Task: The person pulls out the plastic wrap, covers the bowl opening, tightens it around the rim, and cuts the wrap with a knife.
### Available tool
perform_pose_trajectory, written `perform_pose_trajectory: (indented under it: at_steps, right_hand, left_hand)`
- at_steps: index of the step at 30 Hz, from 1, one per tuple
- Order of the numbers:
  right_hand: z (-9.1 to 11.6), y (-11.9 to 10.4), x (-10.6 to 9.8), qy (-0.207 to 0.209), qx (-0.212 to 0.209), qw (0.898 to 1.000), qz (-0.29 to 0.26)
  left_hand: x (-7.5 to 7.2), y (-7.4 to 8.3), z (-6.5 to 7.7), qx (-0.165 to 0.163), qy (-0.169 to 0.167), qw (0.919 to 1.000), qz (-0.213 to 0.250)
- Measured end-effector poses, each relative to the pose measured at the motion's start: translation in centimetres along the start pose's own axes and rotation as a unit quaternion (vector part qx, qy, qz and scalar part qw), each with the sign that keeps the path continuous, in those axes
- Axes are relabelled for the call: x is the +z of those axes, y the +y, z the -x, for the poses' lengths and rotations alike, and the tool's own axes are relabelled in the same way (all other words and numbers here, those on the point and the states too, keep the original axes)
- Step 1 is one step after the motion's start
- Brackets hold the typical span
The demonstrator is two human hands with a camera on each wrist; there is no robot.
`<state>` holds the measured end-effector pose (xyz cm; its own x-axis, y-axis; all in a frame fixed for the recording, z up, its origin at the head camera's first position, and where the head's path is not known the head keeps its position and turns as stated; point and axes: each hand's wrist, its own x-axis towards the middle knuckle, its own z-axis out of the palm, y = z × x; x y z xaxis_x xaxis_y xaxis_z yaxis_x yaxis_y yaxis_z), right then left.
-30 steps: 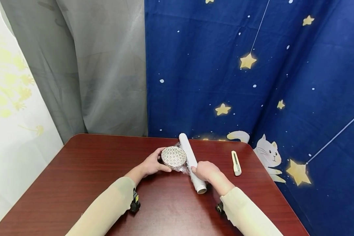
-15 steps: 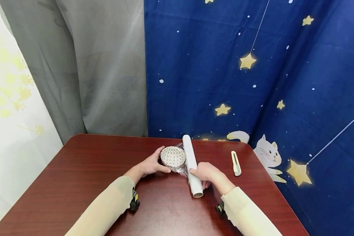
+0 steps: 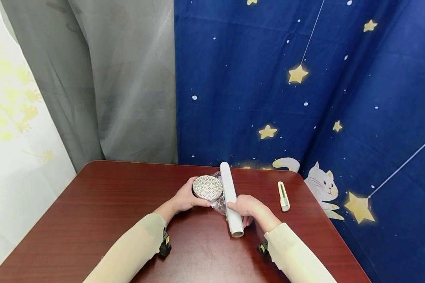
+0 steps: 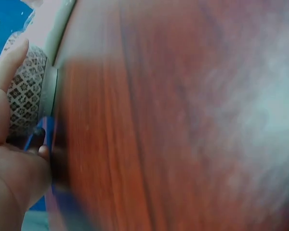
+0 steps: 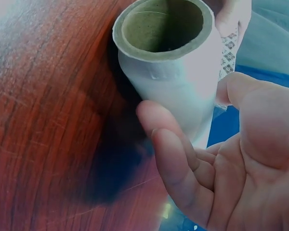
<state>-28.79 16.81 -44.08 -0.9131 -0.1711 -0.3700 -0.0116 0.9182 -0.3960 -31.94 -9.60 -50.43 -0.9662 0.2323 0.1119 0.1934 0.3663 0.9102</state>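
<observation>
A round bowl (image 3: 207,188) with a small lattice pattern stands on the table, and clear film clings to its right side. My left hand (image 3: 185,196) curls round its left side, thumb along the near edge; the left wrist view shows the bowl's patterned wall (image 4: 26,91) beside the thumb. Close on the right lies a white roll of plastic wrap (image 3: 228,184), joined to the bowl by crumpled film (image 3: 218,205). My right hand (image 3: 247,207) grips the roll near its closer end, thumb on top. In the right wrist view the roll's hollow cardboard core (image 5: 164,24) faces the camera.
A cream utility knife (image 3: 283,196) lies on the right part of the dark red table (image 3: 127,196). Behind the table's far edge hang a grey curtain (image 3: 134,78) and a blue starry curtain (image 3: 233,78).
The roll has shifted slightly right and towards me, its direction a little straighter, mostly in the first half second. My left thumb has slid rightwards along the bowl's near side.
</observation>
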Motion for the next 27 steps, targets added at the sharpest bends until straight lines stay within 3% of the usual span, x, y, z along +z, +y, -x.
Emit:
perform_pose_trajectory:
  at_steps: [7,14,27]
  right_hand:
    - [0.0,0.7,-0.2,-0.014,0.000,1.000,-0.023]
    - [-0.1,1.2,-0.2,-0.020,-0.005,0.999,-0.040]
    - [0.1,1.5,-0.5,-0.033,0.000,0.998,-0.060]
  left_hand:
    - [-1.0,-0.3,-0.4,0.006,-0.016,0.9994,-0.031]
    - [-1.3,-0.4,-0.6,-0.008,-0.027,0.9995,-0.012]
    - [-1.4,-0.6,-0.5,-0.005,-0.028,0.9995,-0.011]
